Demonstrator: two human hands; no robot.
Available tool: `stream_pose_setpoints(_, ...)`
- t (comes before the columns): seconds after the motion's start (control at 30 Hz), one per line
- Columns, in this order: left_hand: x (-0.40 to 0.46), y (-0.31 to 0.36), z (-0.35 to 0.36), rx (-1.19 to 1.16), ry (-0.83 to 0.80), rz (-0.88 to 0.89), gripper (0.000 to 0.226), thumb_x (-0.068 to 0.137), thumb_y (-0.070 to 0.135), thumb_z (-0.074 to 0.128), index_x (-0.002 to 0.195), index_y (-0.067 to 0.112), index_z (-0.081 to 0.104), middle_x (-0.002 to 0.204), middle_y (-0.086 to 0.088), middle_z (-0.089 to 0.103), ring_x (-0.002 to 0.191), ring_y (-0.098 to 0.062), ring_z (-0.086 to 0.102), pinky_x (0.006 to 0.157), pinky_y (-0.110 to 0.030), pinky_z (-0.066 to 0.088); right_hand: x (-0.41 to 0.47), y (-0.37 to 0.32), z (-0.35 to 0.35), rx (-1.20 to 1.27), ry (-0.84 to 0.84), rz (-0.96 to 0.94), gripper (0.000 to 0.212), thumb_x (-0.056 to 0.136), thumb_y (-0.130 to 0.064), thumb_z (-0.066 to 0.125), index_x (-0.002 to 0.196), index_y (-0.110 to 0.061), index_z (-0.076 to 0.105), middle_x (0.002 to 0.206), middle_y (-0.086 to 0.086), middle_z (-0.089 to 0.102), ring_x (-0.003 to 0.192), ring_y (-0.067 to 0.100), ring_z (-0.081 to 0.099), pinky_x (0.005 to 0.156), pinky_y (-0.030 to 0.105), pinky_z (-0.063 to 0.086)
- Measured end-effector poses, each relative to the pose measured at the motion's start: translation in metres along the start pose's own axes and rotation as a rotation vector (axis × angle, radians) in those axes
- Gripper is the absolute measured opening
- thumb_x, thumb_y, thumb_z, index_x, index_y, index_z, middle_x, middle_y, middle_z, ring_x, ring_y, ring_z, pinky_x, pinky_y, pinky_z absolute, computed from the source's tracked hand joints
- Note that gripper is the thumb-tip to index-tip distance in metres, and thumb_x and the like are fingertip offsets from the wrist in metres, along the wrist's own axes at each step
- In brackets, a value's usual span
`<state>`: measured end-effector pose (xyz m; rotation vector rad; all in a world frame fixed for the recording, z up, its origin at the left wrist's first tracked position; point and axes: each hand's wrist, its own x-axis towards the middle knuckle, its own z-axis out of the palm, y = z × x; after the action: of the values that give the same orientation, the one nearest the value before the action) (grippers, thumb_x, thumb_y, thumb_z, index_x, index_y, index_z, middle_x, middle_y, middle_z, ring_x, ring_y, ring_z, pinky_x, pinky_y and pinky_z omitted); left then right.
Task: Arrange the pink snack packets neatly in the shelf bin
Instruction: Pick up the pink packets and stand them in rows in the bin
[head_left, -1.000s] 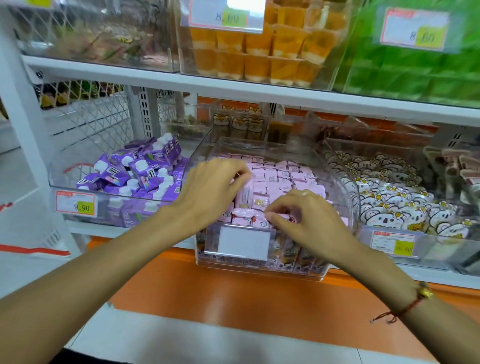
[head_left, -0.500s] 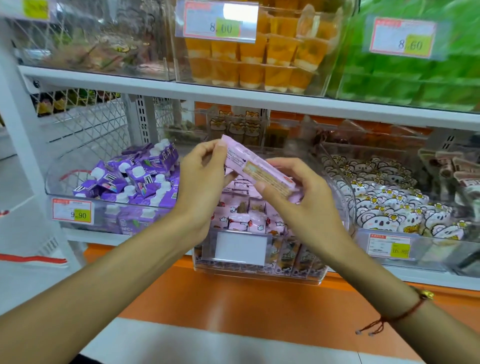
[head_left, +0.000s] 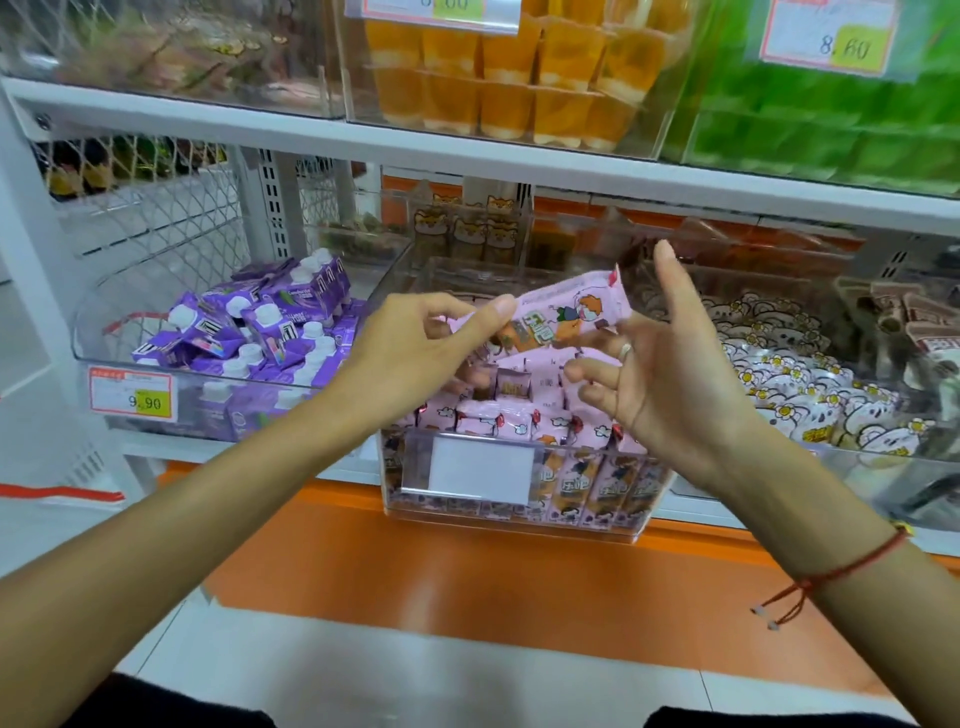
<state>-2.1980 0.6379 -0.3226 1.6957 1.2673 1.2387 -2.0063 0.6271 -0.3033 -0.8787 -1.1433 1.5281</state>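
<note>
The clear plastic shelf bin (head_left: 519, 512) holds stacked pink snack packets (head_left: 498, 418). Above it, the left hand (head_left: 415, 353) pinches one pink cartoon-printed packet (head_left: 558, 312); the right hand (head_left: 670, 374) has a loose, open grip, fingers spread beside the packet.

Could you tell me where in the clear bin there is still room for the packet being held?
The clear bin is packed along its front wall and middle. The back looks lower-filled, behind the pink packet held by the left hand. The right hand is open beside it.
</note>
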Motion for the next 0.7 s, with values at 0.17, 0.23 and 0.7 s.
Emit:
stream_pose_setpoints(0.17,0.001,-0.003,0.004,0.024,0.002,-0.047,0.055,0.078,0.060,0.055,0.093,0.010,0.072,0.074,-0.006,0.074,0.058,-0.015,0.071,0.047,-0.017,0.052,0.001,0.007,0.004,-0.197,0.049,-0.133,0.039,0.085,-0.044,0.059,0.108,-0.012,0.061,0.091,0.002,0.063,0.067,0.012,0.060,0.058,0.020,0.051)
stream_pose_setpoints(0.23,0.001,-0.004,0.004,0.086,-0.009,-0.009,0.053,0.081,0.060,0.050,0.089,0.012,0.072,0.053,0.006,0.065,0.050,-0.010,0.067,0.038,-0.009,0.037,0.002,0.011,0.004,-0.269,0.091,-0.174,0.030,0.088,-0.032,0.062,0.109,-0.012,0.063,0.099,0.002,0.067,0.073,0.011,0.062,0.062,0.018,0.051)
stream_pose_setpoints(0.7,-0.005,-0.025,-0.018,1.062,-0.137,0.511,0.026,0.098,0.036,0.038,0.110,0.028,0.060,0.110,0.012,0.063,0.105,-0.012,0.055,0.070,-0.028,0.041,0.017,0.025,-0.006,-0.313,0.327,-0.359,0.035,0.091,-0.023,0.060,0.119,-0.016,0.040,0.089,-0.002,0.071,0.076,0.008,0.071,0.075,0.022,0.056)
